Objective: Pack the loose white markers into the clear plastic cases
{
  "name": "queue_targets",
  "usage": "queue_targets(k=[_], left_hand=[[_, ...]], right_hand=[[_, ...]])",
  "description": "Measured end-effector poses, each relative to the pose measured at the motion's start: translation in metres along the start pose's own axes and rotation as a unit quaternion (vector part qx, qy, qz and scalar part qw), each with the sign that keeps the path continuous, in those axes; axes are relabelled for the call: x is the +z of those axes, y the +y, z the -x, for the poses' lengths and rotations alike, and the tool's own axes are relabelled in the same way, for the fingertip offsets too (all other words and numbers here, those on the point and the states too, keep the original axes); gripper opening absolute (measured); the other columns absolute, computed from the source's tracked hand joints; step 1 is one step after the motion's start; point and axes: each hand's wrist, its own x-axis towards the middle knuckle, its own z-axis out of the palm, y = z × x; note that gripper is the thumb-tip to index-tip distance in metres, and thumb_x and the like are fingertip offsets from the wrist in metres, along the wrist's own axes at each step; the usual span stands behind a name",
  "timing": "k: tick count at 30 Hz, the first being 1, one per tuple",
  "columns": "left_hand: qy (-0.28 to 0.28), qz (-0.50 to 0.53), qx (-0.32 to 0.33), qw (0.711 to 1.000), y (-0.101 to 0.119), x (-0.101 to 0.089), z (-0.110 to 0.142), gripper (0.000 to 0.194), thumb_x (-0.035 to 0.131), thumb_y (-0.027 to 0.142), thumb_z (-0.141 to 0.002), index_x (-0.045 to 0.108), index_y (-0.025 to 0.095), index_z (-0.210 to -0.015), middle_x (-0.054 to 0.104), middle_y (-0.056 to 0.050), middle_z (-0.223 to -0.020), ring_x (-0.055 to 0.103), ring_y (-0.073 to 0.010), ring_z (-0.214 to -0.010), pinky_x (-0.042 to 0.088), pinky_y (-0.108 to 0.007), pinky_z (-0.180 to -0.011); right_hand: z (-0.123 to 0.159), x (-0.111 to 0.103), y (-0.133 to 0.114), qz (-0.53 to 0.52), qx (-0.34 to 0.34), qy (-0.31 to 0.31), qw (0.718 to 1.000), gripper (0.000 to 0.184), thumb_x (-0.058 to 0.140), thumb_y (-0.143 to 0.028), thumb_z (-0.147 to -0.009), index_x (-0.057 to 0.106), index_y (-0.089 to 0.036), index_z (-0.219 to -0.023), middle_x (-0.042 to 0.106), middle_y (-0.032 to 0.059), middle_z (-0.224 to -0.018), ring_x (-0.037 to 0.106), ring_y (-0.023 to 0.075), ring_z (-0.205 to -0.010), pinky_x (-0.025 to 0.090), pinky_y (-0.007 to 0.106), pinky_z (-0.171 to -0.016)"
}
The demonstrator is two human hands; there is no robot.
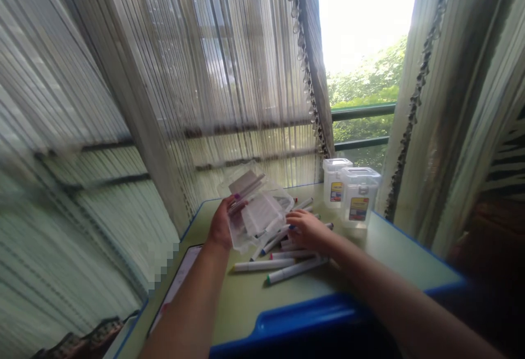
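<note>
My left hand (221, 225) grips the side of a clear plastic box (240, 238), which is tilted over the table with its lid swung back. Inside the box lies a pale, see-through insert (262, 214), and something small and purple shows by my fingertips. Over a loose pile of white markers rests my right hand (305, 227), fingers curled close to the box's right edge; what lies under them is hidden. Nearest to me are a green-tipped marker (295, 270) and a yellow-tipped marker (262, 265). A blue-tipped marker (275, 241) points away under my right fingers.
Two clear lidded boxes (361, 195) with labels stand at the back right of the pale green table (241, 310). A flat dark-edged device or board (180, 279) lies by my left forearm. A blue tray edge (307, 315) runs along the front. String curtains (229, 74) hang behind.
</note>
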Motion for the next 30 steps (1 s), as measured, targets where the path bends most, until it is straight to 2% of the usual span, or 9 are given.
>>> queue_targets(k=[6,10,15,25,28,30], left_hand=[[-0.016,-0.001,0.004,1.0,-0.008,-0.001,-0.005,0.008,0.058,0.023,-0.072,0.062,0.015,-0.073,0.066,-0.002,-0.057,0.061,-0.0138,-0.047,0.043,-0.021,-0.044],[-0.032,0.007,0.019,0.999,-0.016,-0.006,-0.011,0.006,0.062,0.021,-0.068,0.061,0.016,-0.071,0.064,0.001,-0.055,0.062,-0.0138,-0.049,0.041,-0.019,-0.043],[-0.04,-0.017,0.008,0.999,-0.017,-0.007,-0.012,0.01,0.062,0.024,-0.067,0.063,0.015,-0.072,0.064,-0.001,-0.055,0.063,-0.015,-0.05,0.043,-0.021,-0.046],[0.016,-0.151,-0.034,0.988,-0.018,-0.011,-0.015,0.013,0.058,0.027,-0.073,0.063,0.016,-0.074,0.064,-0.005,-0.052,0.061,-0.0186,-0.045,0.047,-0.027,-0.048],[0.033,-0.166,-0.063,0.984,-0.016,-0.009,-0.012,0.011,0.058,0.026,-0.073,0.063,0.016,-0.072,0.063,-0.005,-0.05,0.057,-0.0181,-0.04,0.044,-0.027,-0.044],[0.041,-0.136,-0.058,0.988,-0.01,-0.008,-0.009,0.008,0.06,0.022,-0.07,0.063,0.015,-0.071,0.063,-0.005,-0.049,0.057,-0.0183,-0.039,0.044,-0.027,-0.043]], right_hand=[[0.002,0.001,0.019,0.009,0.007,0.006,1.0,0.018,0.059,-0.013,-0.073,0.073,-0.021,-0.081,0.071,0.0067,-0.091,0.061,0.0226,-0.091,0.048,0.038,-0.087],[0.005,0.002,0.027,0.0,0.01,0.008,1.0,0.023,0.059,-0.007,-0.068,0.072,-0.021,-0.081,0.071,0.0065,-0.092,0.06,0.0214,-0.088,0.048,0.035,-0.082],[0.01,0.003,0.033,-0.011,0.032,0.028,0.999,0.021,0.054,-0.011,-0.076,0.072,-0.02,-0.082,0.071,0.0075,-0.089,0.059,0.0226,-0.087,0.049,0.036,-0.079],[0.012,0.003,0.034,-0.001,0.018,0.075,0.997,0.018,0.055,-0.016,-0.081,0.072,-0.021,-0.083,0.072,0.0082,-0.088,0.062,0.023,-0.085,0.05,0.037,-0.079],[0.013,-0.001,0.032,-0.003,0.019,0.072,0.997,0.018,0.055,-0.016,-0.08,0.072,-0.02,-0.084,0.072,0.0084,-0.088,0.063,0.0231,-0.086,0.05,0.037,-0.079],[0.011,-0.005,0.028,-0.013,0.008,0.05,0.999,0.019,0.054,-0.015,-0.08,0.072,-0.02,-0.082,0.072,0.0081,-0.087,0.063,0.0223,-0.085,0.05,0.036,-0.079]])
